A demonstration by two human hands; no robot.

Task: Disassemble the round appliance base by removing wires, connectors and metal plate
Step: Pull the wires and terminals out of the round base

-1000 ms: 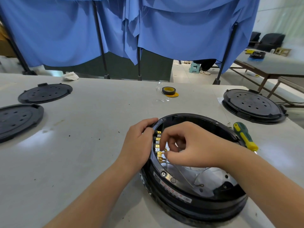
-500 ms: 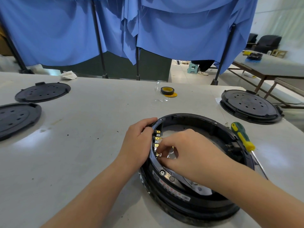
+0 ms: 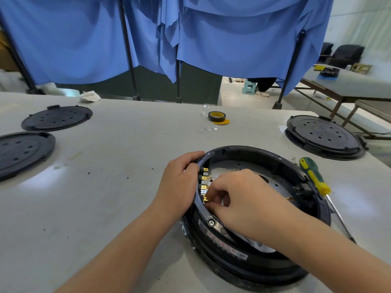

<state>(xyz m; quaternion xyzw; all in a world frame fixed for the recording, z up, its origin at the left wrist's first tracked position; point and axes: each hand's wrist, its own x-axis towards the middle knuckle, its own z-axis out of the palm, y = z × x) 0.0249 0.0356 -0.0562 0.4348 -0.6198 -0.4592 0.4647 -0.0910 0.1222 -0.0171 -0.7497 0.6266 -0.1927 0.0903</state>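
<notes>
table [image 3: 110, 193] grey | on it: round base [image 3: 249, 265], three black covers [image 3: 57, 118], tape roll [image 3: 216, 116], screwdriver [image 3: 315, 178], rag [image 3: 90, 96]

Black round base [image 3: 243, 256] lies open-side up, brass connectors [image 3: 204, 185] apparently lining its left inner rim.

Both of my grips were bare, with nothing worn over the skin. My left grip [image 3: 179, 182] sat just left of the frame's centre, its back and knuckles toward the camera. My right grip [image 3: 239, 199] lay beside it at centre, broader in the picture, its knuckles showing as a row of soft ridges. My left forearm [image 3: 131, 240] ran in from the bottom edge, bare all the way. My right forearm [image 3: 317, 244] came from the lower right corner, equally bare, looming wide near the edge.
</notes>
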